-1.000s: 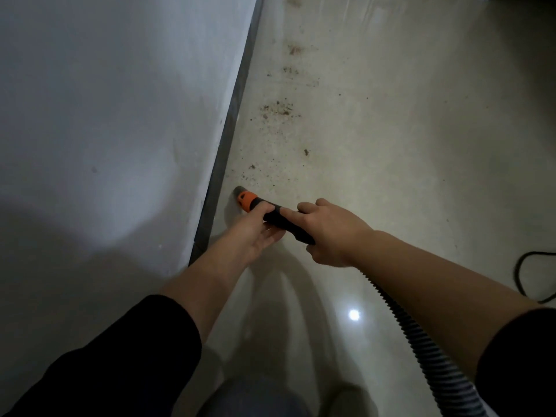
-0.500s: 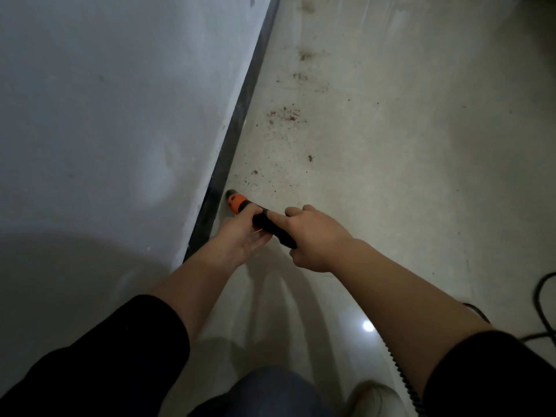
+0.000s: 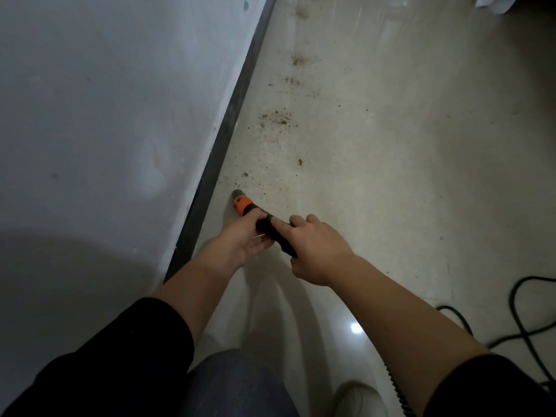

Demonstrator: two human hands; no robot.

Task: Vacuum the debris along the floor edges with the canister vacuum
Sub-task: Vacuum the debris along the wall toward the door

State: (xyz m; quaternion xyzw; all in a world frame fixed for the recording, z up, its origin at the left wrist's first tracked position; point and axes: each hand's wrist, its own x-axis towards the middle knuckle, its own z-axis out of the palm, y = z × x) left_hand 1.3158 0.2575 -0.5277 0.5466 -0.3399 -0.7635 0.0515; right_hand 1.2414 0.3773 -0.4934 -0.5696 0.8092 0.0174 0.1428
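The vacuum nozzle (image 3: 239, 202), grey at the tip with an orange collar, sits low at the floor (image 3: 406, 182) just left of the view's centre. Its tip points toward eleven o'clock and lies just beside the dark baseboard (image 3: 230, 127) at the foot of the grey wall (image 3: 105, 109). I cannot tell whether the tip touches the floor. Behind the collar, the black wand (image 3: 272, 230) slants back toward five o'clock.

The left hand (image 3: 240, 246) grasps the wand from below, just behind the orange collar, with its thumb over the top. The right hand (image 3: 317, 254) is wrapped around the wand further back, its forefinger lying along the tube. Both sleeves are black and pushed up the forearms.

Brown debris (image 3: 276, 118) is scattered from twelve to one o'clock of the nozzle tip. The nearest specks lie just beside the tip, and more patches run up along the baseboard toward the top edge.

At five o'clock in the view, a short stretch of ribbed hose (image 3: 397, 392) shows under the right forearm. A black power cord (image 3: 512, 299) loops on the floor at four o'clock. A knee in jeans (image 3: 240, 386) and a pale shoe (image 3: 358, 398) fill the six o'clock edge.
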